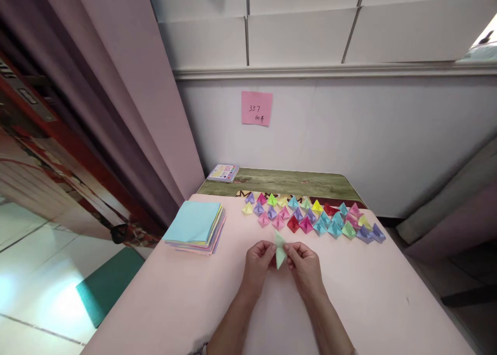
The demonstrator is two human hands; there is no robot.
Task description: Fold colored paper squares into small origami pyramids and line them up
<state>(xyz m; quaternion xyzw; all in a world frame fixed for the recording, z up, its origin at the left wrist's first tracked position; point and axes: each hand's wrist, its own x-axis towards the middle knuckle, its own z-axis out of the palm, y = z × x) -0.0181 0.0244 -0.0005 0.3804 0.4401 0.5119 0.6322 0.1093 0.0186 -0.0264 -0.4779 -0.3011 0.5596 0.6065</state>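
Between my two hands is a pale green folded paper (279, 251), upright and pointed at its top and bottom. My left hand (259, 262) pinches its left side with thumb and fingers. On the other side my right hand (305, 264) grips the paper near its middle, thumb on the face turned to me. Just beyond my hands stand rows of small folded paper boats (306, 224) in purple, pink, red, blue, green and yellow. To the left lies a stack of square coloured paper (196, 223) with a light blue sheet on top.
The pink-covered table (163, 303) has a bare wood-pattern strip (291, 179) at its back. A small printed pack (223, 172) lies in the back left corner. A pink note (257, 108) is stuck on the wall behind. A purple curtain hangs at the left.
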